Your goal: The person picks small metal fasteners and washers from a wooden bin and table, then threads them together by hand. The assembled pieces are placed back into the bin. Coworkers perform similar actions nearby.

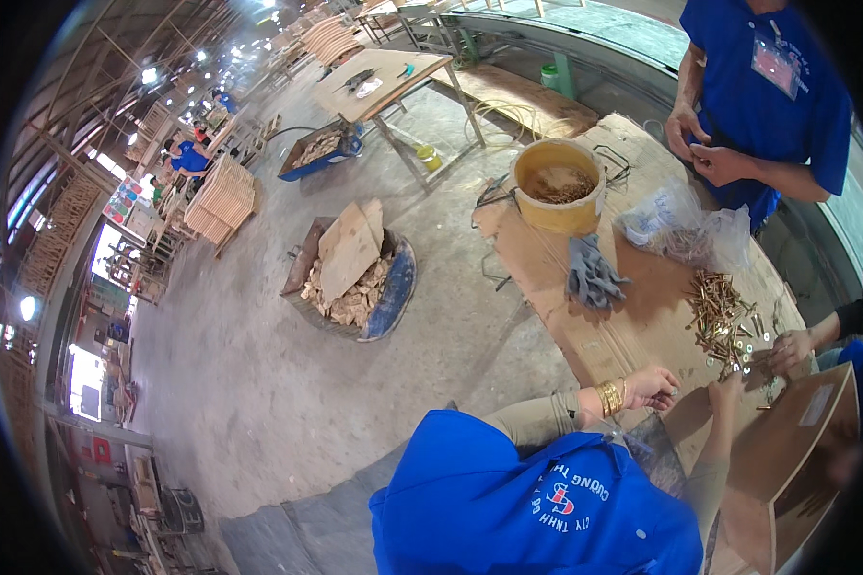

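Note:
My left hand (650, 388), with gold bangles at the wrist, hovers over the near edge of the cardboard-covered table (585, 350). Its fingers are pinched around something small that I cannot make out. To its right, my right hand (726, 391) reaches to the near edge of a pile of brass-coloured bolts (714, 311); its fingertips blend into small parts there, so their grip is unclear. Washers (746, 347) lie loose beside the pile. A co-worker's hand (791, 352) is close by on the right. A wooden box-like piece (786, 450) stands tilted beside my right forearm.
A yellow bucket (559, 216), grey gloves (594, 273) and clear plastic bags (686, 230) are farther up the table. Another person in blue (767, 105) stands across it. On the floor are a scrap-filled bin (403, 297) and a blue cart (321, 153).

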### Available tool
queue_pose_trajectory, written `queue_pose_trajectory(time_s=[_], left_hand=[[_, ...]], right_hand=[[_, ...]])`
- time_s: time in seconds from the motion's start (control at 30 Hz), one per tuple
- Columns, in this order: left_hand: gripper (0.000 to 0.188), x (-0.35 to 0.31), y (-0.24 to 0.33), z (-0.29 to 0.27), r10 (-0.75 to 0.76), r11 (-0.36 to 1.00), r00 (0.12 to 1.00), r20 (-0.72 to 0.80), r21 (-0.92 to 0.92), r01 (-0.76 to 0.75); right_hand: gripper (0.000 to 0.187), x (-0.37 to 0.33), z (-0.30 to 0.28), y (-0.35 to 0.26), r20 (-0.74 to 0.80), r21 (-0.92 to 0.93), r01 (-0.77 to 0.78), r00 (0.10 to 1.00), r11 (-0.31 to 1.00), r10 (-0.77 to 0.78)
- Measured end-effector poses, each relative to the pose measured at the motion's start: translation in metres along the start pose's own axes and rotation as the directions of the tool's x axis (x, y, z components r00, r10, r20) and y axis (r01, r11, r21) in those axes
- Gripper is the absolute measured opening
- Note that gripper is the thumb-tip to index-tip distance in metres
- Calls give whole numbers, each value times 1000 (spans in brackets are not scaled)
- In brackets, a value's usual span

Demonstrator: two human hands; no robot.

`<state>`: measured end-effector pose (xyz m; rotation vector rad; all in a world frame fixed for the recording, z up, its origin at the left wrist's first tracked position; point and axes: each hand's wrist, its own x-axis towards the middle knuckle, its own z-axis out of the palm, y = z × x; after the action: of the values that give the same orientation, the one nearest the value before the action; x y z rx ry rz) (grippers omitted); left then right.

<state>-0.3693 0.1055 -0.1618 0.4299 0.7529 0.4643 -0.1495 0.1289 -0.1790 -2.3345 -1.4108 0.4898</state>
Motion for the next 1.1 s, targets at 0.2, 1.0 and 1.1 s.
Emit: queue_pose_trajectory(time_s=[0.2, 1.0, 1.1], left_hand=[[16, 3, -6, 3, -28, 1000, 999, 29, -9, 28], [16, -6, -7, -1, -38, 999, 999, 26, -7, 38], [15, -6, 1, 7, -35, 999, 999, -8, 7, 35]], right_hand=[[24, -15, -3, 21, -53, 198, -34, 998, 980, 45], [12, -23, -17, 27, 474, 873, -456, 877, 175, -80], [16, -36, -23, 37, 511, 842, -526, 848, -118, -141]])
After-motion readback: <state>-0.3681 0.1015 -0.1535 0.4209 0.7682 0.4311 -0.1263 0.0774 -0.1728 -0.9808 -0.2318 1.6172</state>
